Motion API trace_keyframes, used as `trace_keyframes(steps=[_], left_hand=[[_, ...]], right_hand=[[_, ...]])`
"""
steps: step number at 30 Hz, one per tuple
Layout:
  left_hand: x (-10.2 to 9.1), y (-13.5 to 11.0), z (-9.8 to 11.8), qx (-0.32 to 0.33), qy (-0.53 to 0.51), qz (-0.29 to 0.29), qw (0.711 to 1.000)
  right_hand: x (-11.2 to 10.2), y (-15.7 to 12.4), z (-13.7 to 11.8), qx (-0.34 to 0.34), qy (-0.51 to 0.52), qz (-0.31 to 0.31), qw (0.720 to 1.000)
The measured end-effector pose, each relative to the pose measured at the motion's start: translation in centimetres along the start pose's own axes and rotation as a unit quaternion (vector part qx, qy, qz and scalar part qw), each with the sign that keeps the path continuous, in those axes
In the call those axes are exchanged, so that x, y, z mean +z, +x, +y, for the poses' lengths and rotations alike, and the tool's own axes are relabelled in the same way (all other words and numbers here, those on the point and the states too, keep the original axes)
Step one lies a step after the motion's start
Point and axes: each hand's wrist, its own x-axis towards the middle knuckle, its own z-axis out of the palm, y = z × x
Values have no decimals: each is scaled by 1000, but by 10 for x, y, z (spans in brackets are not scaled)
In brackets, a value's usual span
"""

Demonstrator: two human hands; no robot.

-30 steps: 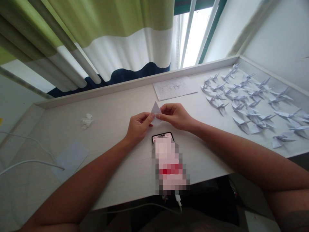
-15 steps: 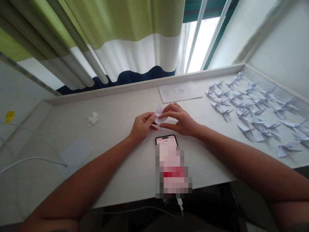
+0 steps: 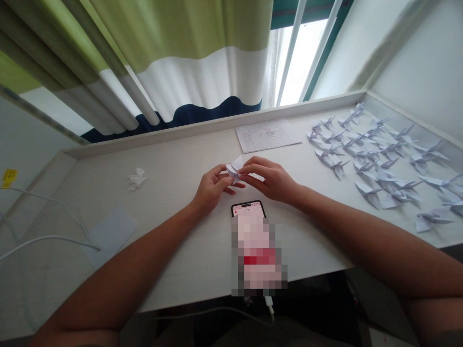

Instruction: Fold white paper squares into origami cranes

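Between my two hands is a small piece of folded white paper, partly opened out, with thin flaps standing up. My left hand pinches its left and lower side between thumb and fingers. On the right side, the thumb and index finger of my right hand are closed on a fold of the same paper. Fingertips hide part of it. Just below the hands, a phone with a lit pink screen lies on the white table; most of its screen is blurred out.
Many folded paper cranes cover the table's right side. A printed sheet lies near the back ledge. At left are a crumpled tissue, a white paper square and white cables. A charging plug hangs from the phone.
The folded paper has been turned and its flaps are spread wider apart. My right thumb and index finger have come together on it. The view has shifted slightly.
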Motion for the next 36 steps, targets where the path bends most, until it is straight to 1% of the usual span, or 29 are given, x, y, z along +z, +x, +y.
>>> trace_keyframes(steps=[5, 8, 11, 14, 17, 19, 21, 23, 26, 29, 32, 34, 36], left_hand=[[2, 2, -1, -1, 15, 4, 1000], [3, 3, -3, -8, 17, 10, 1000], [3, 3, -4, -10, 14, 14, 1000], [2, 2, -4, -7, 17, 8, 1000], [2, 1, -5, -6, 31, -3, 1000], [2, 1, -6, -6, 40, -7, 999], [3, 2, -7, -2, 46, -4, 999], [5, 2, -9, 13, 45, 13, 999], [7, 1, -8, 49, 47, 47, 997], [8, -2, -7, 77, 70, 63, 993], [9, -4, -7, 89, 71, 76, 991], [10, -5, -7, 90, 65, 76, 991], [10, -5, -7, 90, 61, 73, 991]], right_hand=[[1, 2, 1, -52, -73, 7, 996], [1, 2, 3, -48, -122, -4, 991], [-1, 2, 3, -39, -149, -18, 988], [-1, 3, -1, -1, -136, -7, 991], [0, 3, -6, 70, -80, 23, 994], [1, 3, -7, 114, -53, 33, 991], [3, 3, -8, 128, -48, 27, 990], [4, 2, -7, 95, -63, 10, 993], [4, 2, -5, 21, -109, -3, 994], [3, 3, -5, 2, -136, 0, 991], [3, 4, -6, 43, -114, 12, 993], [5, 4, -8, 93, -71, 25, 993], [7, 3, -9, 137, -10, 25, 990]])
